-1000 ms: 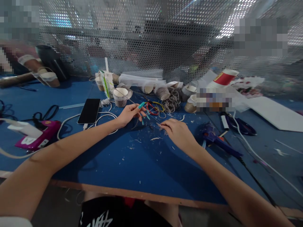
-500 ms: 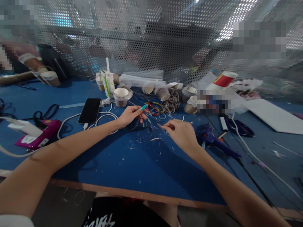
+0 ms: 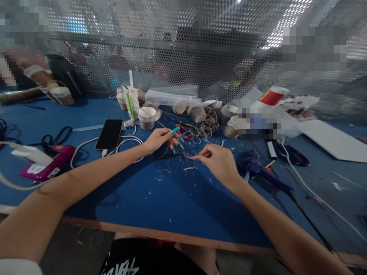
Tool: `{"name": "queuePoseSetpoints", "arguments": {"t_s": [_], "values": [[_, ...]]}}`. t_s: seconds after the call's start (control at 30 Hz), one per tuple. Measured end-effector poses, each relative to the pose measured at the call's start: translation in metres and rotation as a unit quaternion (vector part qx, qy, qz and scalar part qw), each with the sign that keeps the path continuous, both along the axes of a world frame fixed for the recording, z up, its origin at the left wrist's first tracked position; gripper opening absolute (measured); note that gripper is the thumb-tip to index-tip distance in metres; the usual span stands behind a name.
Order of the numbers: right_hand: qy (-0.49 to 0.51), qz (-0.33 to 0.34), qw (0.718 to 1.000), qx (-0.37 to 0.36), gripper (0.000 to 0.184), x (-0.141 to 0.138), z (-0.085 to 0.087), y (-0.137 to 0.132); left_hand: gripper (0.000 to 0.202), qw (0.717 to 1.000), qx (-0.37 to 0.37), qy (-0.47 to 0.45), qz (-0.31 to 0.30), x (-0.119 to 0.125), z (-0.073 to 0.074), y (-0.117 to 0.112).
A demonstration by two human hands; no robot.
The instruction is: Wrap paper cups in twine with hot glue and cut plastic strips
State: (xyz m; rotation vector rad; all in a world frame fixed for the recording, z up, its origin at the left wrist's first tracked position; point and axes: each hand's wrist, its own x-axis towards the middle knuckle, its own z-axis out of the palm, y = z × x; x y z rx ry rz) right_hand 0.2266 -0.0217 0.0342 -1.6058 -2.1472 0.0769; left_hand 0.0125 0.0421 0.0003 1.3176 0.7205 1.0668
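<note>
My left hand [image 3: 161, 140], with long turquoise nails, is closed in a pinch around a thin strand [image 3: 189, 146]. The strand runs across the gap to my right hand [image 3: 219, 162], whose thumb and forefinger pinch its other end. Whether it is cord or wire is too fine to tell. Just behind the fingers lie scissors [image 3: 196, 130] with red and yellow handles and a tangle of grey-brown twine [image 3: 210, 123]. A small paper-lined bucket [image 3: 147, 119] stands beyond my left hand. White scraps [image 3: 188, 168] are scattered on the blue table [image 3: 137, 202].
A phone [image 3: 109, 134] with a white cable lies left, near a magenta power strip [image 3: 48, 164]. A blue glue gun [image 3: 262, 172] lies close to my right forearm, its cord trailing forward. More small buckets [image 3: 229, 110] and a drink carton [image 3: 131, 102] line the perforated metal screen [image 3: 172, 49].
The fingertips of my right hand have tilted slightly down and left, the forefinger reaching out more. My left hand keeps its place and pinch.
</note>
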Motion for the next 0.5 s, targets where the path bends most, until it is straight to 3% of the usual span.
{"name": "queuePoseSetpoints", "arguments": {"t_s": [0.2,0.5], "values": [[-0.046,0.057,0.997,0.025,0.014,0.0052,-0.0014,0.0070,0.025,0.999,0.002,-0.048,-0.002,-0.0003,-0.0014,0.0023],[-0.041,0.030,0.999,-0.004,0.013,0.0027,-0.0014,0.0043,0.030,1.000,0.013,-0.021,0.007,-0.0007,-0.0019,0.0019]]}}
